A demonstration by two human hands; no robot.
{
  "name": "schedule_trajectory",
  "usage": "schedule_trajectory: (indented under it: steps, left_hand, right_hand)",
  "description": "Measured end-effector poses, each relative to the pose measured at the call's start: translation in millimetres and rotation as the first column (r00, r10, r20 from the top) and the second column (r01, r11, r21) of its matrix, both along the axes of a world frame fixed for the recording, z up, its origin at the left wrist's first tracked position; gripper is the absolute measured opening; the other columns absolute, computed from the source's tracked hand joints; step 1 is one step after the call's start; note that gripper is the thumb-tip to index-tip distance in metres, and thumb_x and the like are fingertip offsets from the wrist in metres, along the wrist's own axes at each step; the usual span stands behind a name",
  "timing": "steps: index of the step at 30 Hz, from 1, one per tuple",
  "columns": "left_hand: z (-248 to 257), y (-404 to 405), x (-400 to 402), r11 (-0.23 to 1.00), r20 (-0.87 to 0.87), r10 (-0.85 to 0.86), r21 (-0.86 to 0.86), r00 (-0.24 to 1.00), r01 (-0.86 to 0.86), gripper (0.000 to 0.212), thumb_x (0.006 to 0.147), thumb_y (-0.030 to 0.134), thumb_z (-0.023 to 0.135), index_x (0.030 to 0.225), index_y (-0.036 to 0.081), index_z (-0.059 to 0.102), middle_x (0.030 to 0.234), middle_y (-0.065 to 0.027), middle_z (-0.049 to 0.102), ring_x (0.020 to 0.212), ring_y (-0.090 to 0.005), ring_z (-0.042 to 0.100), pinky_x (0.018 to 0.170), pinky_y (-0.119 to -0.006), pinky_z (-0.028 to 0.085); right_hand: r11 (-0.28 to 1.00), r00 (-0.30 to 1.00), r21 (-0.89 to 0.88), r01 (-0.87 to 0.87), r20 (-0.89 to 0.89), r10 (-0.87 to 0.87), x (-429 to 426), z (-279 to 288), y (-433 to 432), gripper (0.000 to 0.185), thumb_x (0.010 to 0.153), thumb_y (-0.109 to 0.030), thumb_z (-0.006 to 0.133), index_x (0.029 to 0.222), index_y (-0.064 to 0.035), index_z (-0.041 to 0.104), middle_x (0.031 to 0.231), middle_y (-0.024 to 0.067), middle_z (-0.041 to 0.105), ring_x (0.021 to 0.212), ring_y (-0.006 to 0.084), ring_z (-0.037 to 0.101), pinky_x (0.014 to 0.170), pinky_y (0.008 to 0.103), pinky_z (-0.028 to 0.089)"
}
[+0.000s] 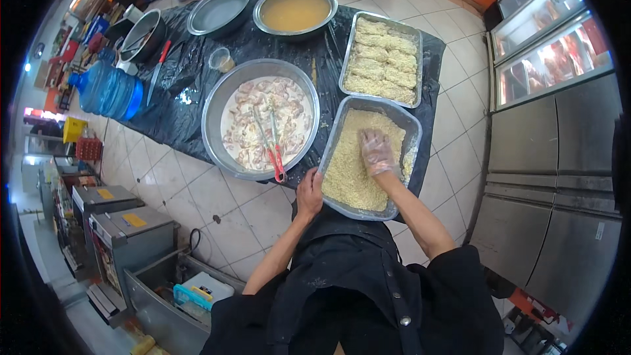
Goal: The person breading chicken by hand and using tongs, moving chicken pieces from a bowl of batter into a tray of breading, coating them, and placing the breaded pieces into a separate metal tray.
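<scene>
My right hand (377,150), in a clear plastic glove, presses into pale yellow crumbs (347,168) in a grey plastic tub (331,145); its fingertips are partly sunk and whether they grip anything is hidden. Bare, my left hand (310,192) holds the tub's near left rim. Left of the tub, a large metal basin (212,126) holds raw meat pieces (246,143) in white liquid, with red-handled metal tongs (276,158) lying in it. Beyond the tub, a metal tray (419,69) bears rows of crumb-coated pieces (384,54).
A bowl of orange-brown liquid (295,9), another metal bowl (219,9) and a small plastic cup (221,59) stand on the black plastic sheet (185,79). A red-handled knife (158,72) lies near a blue water bottle (108,90). Steel refrigerators (522,138) stand at the right.
</scene>
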State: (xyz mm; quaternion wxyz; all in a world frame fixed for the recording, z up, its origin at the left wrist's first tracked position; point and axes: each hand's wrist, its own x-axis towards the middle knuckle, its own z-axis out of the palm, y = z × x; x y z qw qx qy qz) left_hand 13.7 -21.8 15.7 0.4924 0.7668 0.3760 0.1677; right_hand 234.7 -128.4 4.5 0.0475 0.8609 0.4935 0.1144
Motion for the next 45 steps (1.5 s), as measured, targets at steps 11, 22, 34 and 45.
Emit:
schedule_trajectory:
  steps: [11,22,34,45]
  left_hand:
    - [4.3,1.1,0.8,1.000,0.010,0.002,0.002,1.000,-0.002,0.043,0.104,0.035,0.044,0.118,-0.002,0.061,0.098,-0.0257,0.067,0.092,-0.0419,0.065,0.081,-0.045,0.049]
    - [1.6,1.1,-0.5,1.000,0.018,-0.007,-0.027,1.000,0.008,0.043,0.104,0.036,0.044,0.118,-0.001,0.061,0.102,-0.0253,0.067,0.096,-0.0443,0.064,0.084,-0.048,0.048]
    - [6.6,-0.9,2.0,0.999,0.037,0.019,-0.041,0.999,-0.018,0.042,0.103,0.035,0.047,0.118,-0.001,0.061,0.098,-0.0234,0.068,0.092,-0.0424,0.066,0.080,-0.046,0.050]
    - [4.3,-0.1,-2.2,1.000,0.037,0.027,-0.015,0.999,-0.027,0.041,0.102,0.036,0.049,0.120,0.001,0.061,0.098,-0.0233,0.069,0.092,-0.0425,0.067,0.080,-0.047,0.051]
  right_hand:
    - [0.999,0.979,-0.035,0.015,-0.204,-0.022,9.0,0.1,10.3,0.021,0.087,-0.008,0.052,0.101,-0.0087,0.068,0.099,0.0132,0.069,0.095,0.0289,0.069,0.079,0.0394,0.056]
    - [0.982,0.312,-0.165,0.091,-0.932,-0.186,-11.8,69.5,-21.7,0.045,0.081,-0.024,0.064,0.119,-0.0007,0.064,0.117,0.0191,0.068,0.107,0.0328,0.065,0.096,0.0416,0.050]
    - [0.965,0.899,-0.200,0.171,-0.368,-0.236,65.2,36.2,-2.2,0.049,0.088,-0.027,0.058,0.130,-0.0030,0.060,0.120,0.0229,0.067,0.112,0.0392,0.063,0.097,0.0449,0.050]
    - [0.909,0.510,-0.047,0.414,-0.815,-0.274,39.9,42.6,12.8,0.051,0.097,-0.043,0.041,0.105,-0.0017,0.069,0.106,0.0236,0.069,0.101,0.0407,0.064,0.098,0.0436,0.048]
